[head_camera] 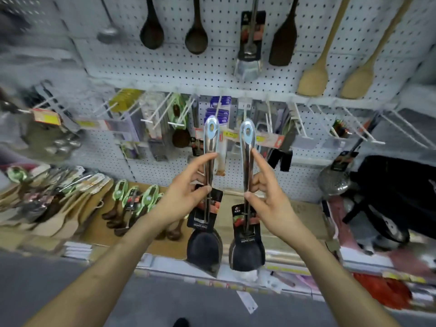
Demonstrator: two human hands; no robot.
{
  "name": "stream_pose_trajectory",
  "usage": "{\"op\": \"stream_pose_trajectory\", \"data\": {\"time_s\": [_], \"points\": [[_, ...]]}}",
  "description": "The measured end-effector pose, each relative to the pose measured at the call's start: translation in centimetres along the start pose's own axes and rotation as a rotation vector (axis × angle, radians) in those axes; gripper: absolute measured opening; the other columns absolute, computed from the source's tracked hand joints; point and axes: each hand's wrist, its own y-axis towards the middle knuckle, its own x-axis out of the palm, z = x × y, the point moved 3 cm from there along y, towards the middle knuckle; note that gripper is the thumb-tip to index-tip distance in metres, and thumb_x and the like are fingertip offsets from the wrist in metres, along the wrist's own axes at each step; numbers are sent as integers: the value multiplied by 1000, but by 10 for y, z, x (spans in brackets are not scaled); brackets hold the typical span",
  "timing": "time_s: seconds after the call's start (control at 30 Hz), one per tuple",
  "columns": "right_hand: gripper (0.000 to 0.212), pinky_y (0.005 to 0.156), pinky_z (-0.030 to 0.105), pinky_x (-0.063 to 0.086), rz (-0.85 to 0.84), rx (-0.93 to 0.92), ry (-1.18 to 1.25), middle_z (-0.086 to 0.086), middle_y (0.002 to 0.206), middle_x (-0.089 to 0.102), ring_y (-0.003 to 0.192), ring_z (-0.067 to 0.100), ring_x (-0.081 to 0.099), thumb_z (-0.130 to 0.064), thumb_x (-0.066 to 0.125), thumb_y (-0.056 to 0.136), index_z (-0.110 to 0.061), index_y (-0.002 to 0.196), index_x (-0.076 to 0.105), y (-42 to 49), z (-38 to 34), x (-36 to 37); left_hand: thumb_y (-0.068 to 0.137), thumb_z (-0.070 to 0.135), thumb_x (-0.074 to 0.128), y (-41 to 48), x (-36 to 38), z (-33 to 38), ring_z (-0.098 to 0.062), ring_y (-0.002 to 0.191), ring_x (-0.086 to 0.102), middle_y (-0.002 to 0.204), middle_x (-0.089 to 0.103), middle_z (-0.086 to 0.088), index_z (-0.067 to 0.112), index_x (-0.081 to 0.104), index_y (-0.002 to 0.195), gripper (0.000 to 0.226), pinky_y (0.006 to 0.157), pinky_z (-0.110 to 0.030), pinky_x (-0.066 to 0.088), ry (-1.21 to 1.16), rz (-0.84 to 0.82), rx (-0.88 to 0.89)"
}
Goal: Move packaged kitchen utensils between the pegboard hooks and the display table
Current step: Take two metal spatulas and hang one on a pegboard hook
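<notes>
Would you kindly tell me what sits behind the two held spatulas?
Pegboard hooks with price tags and blue packets; lower down, the cardboard-covered table. The spatulas hide the table's front edge.

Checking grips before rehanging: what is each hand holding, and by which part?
Left hand pinches the left spatula by its metal handle, mid-length; right hand holds the right spatula likewise.

Two hands are counted, the left hand (pixel 186 192) and the right hand (pixel 266 197). Two black-headed spatulas are held, the left spatula (pixel 204 251) and the right spatula (pixel 247 254). On the far pegboard (pixel 219 67) are counted one metal ladle (pixel 107 34), two dark wooden spoons (pixel 152 34) (pixel 196 41), one packaged metal turner (pixel 249 64), one dark wooden paddle (pixel 282 46) and two pale wooden spoons (pixel 312 81) (pixel 357 83).
</notes>
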Motion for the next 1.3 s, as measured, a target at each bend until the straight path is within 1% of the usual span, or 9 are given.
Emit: {"op": "stream_pose_trajectory", "data": {"time_s": [0.17,0.27,0.43,0.67,0.83,1.0,1.17,1.23,1.3], "points": [[98,85,27,54,48,-119,-23,4,107,52,96,20,55,2,63,103,-59,164,16,43,-49,-9,99,-2,67,27,-45,32,-18,97,61,151,47,26,47,44,153,77,89,-27,55,-13,18,109],[99,85,29,55,84,-166,-14,7,106,54,93,24,56,4,63,102,-59,164,18,69,-78,-15,99,1,68,50,-73,58,-19,97,65,156,44,28,52,43,152,78,92,-33,57,6,29,160],[99,92,32,58,129,-233,-40,11,112,57,98,23,62,-1,65,103,-68,159,19,106,-125,-25,100,2,68,87,-112,98,-14,97,66,144,53,29,56,45,149,76,89,-30,57,18,34,256],[99,96,39,58,213,-310,-95,8,116,57,98,17,64,-2,66,102,-68,158,19,150,-177,-55,99,8,72,135,-153,153,-16,100,68,152,49,10,61,45,147,76,103,-48,57,27,69,373],[100,86,35,56,290,-363,-120,2,101,51,84,11,56,2,65,102,-66,160,20,171,-202,-80,98,6,72,162,-165,182,-37,103,67,134,61,-9,58,46,148,76,104,-55,55,-10,77,414],[98,87,30,54,290,-383,-130,1,108,51,85,7,57,-1,63,104,-69,159,18,188,-214,-101,100,9,70,179,-166,204,-28,104,69,149,50,4,60,44,148,75,107,-45,56,16,66,445],[97,84,30,52,269,-401,-113,-2,110,48,81,11,50,0,61,104,-70,157,20,212,-221,-114,101,7,68,198,-169,209,-33,97,64,133,53,-3,61,45,146,74,95,-35,56,26,76,425],[97,83,29,51,260,-397,-104,-3,110,47,80,15,47,1,62,104,-70,157,21,222,-223,-117,101,7,68,203,-171,210,-21,87,63,129,51,-1,62,46,145,73,88,-30,55,24,93,422],[97,80,27,51,250,-397,-96,1,107,47,78,16,47,2,61,104,-70,157,22,230,-222,-119,101,6,67,207,-172,211,-12,91,63,128,49,1,62,46,144,73,89,-37,56,13,100,414]]}}
